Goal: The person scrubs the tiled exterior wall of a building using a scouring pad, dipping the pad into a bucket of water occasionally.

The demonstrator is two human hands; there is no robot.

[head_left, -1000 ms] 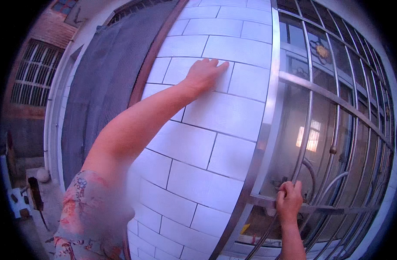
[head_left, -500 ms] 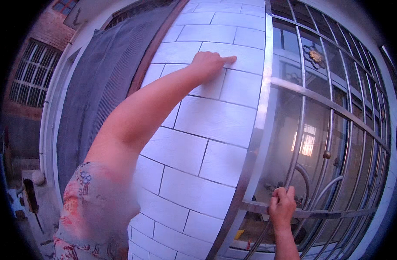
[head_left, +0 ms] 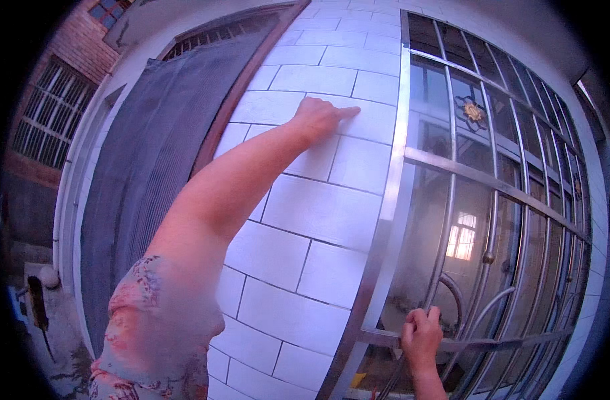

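Observation:
My left hand [head_left: 318, 121] is raised on a bare arm below a floral sleeve. Its index finger points right along the white tiled wall [head_left: 313, 212], its tip at or very close to the tile face; the other fingers curl in, and no object shows in it. Lower right, my right hand [head_left: 421, 339] is closed on the metal window grille [head_left: 511, 193], where an upright bar meets a horizontal rail. The fingers partly hide the bar there.
A dark curtain [head_left: 145, 147] hangs in a doorway left of the tiles, beside a brown frame [head_left: 228, 100]. Glass panes stand behind the grille, which carries a gold flower ornament [head_left: 473, 112]. At far left are a barred window [head_left: 51, 112] and brickwork.
The view has shifted, so the wall and grille appear lower and slightly left. My left finger stays on about the same tile, and my right hand keeps its grip on the grille.

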